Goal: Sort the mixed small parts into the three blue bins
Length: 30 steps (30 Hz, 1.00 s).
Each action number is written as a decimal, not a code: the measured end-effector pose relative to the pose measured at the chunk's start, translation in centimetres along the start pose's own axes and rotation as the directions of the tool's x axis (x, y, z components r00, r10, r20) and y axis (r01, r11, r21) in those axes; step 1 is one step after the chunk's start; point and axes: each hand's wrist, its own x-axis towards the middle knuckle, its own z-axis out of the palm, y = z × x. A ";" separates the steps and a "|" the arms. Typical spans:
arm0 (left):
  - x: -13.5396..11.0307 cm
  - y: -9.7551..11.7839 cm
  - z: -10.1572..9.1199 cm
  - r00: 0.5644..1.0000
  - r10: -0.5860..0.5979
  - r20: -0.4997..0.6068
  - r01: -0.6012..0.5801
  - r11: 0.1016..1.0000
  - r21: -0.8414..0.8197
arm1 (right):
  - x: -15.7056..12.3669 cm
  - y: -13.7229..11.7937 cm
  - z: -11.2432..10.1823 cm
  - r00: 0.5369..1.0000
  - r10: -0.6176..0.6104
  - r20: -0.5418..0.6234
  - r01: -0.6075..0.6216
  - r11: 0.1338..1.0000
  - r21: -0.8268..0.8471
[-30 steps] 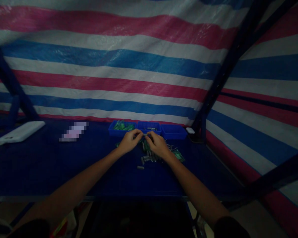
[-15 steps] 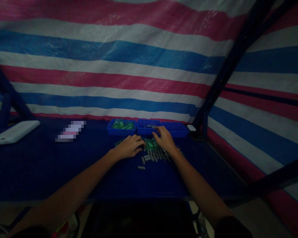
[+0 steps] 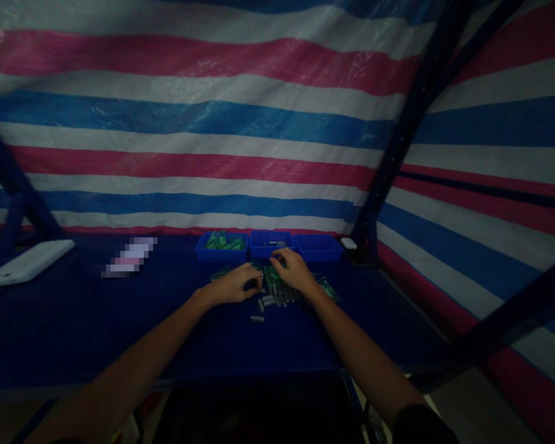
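Note:
My left hand (image 3: 238, 283) is closed in a pinch at the left side of a heap of small parts; what lies between its fingertips is too small and dark to make out. Over the heap, my right hand (image 3: 296, 270) is curved with thumb and forefinger apart, and I see nothing held in it. Under and beside its fingers lie green plastic packets (image 3: 272, 277). Several short grey metal cylinders (image 3: 282, 296) lie in a row in front of them. One loose cylinder (image 3: 257, 319) sits nearer to me. Another green packet (image 3: 329, 290) is right of my right wrist.
Behind the heap stand three blue trays: the left tray (image 3: 222, 256) holds green packets, the middle tray (image 3: 272, 252) a few metal pieces, and the right tray (image 3: 317, 248) is dark inside. A small white case (image 3: 349, 243) and a white flat object (image 3: 30, 262) lie on the blue table (image 3: 120, 333).
My right hand has moved left over the green packets, nearer my left hand. The left fingers have drawn into a pinch. The camera view has tilted up slightly.

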 end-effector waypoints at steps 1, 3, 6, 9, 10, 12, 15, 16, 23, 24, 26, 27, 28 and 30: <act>0.1 -0.2 0.2 1.000 -0.011 -0.018 0.010 0.999 -0.048 | 0.0 -0.1 -0.1 1.000 -0.008 0.007 0.008 1.000 0.004; 0.3 -0.6 0.4 0.993 -0.078 -0.084 0.066 0.988 -0.140 | -0.1 -0.5 -0.3 0.998 -0.052 0.037 0.052 0.999 0.012; 0.5 -1.2 0.5 0.960 -0.217 -0.175 0.142 0.921 -0.364 | -0.3 -1.5 -0.4 0.977 -0.176 0.122 0.177 0.984 0.000; 0.6 -1.9 0.7 0.944 -0.276 -0.178 0.133 0.817 -0.561 | -0.5 -2.6 -0.4 0.949 -0.250 0.191 0.268 0.961 -0.072; 0.6 -2.1 0.9 0.945 -0.279 -0.173 0.126 0.795 -0.593 | -0.5 -2.9 -0.3 0.946 -0.252 0.204 0.277 0.955 -0.105; 0.6 -2.3 1.1 0.945 -0.278 -0.172 0.117 0.778 -0.618 | -0.5 -3.2 -0.1 0.946 -0.239 0.221 0.276 0.948 -0.157; 0.6 -2.0 1.2 0.939 -0.284 -0.195 0.136 0.826 -0.546 | -0.4 -3.1 0.1 0.953 -0.204 0.224 0.250 0.947 -0.203; 0.5 -1.8 1.1 0.940 -0.272 -0.207 0.146 0.867 -0.477 | -0.3 -3.0 0.2 0.957 -0.187 0.223 0.235 0.948 -0.216; 0.4 -0.1 -0.2 0.932 -0.132 -0.338 0.156 0.987 0.047 | -0.2 -3.2 0.3 0.974 -0.111 0.195 0.145 0.975 -0.171; 0.4 0.0 -0.3 0.919 -0.148 -0.365 0.185 0.980 0.068 | -0.3 -3.3 0.3 0.976 -0.122 0.179 0.147 0.980 -0.137; 0.5 0.1 -0.3 0.886 -0.197 -0.420 0.241 0.969 0.053 | -0.4 -3.5 0.2 0.981 -0.145 0.127 0.156 0.985 -0.075; 0.5 0.2 -0.4 0.871 -0.221 -0.438 0.257 0.966 0.024 | -0.5 -3.6 0.2 0.982 -0.160 0.102 0.166 0.984 -0.056; 0.6 0.3 -0.5 0.865 -0.239 -0.441 0.263 0.965 -0.007 | -0.5 -3.7 0.1 0.981 -0.176 0.081 0.180 0.982 -0.048; 0.5 0.6 -0.9 0.891 -0.244 -0.382 0.248 0.968 -0.041 | -0.4 -3.7 -0.2 0.978 -0.204 0.048 0.207 0.977 -0.060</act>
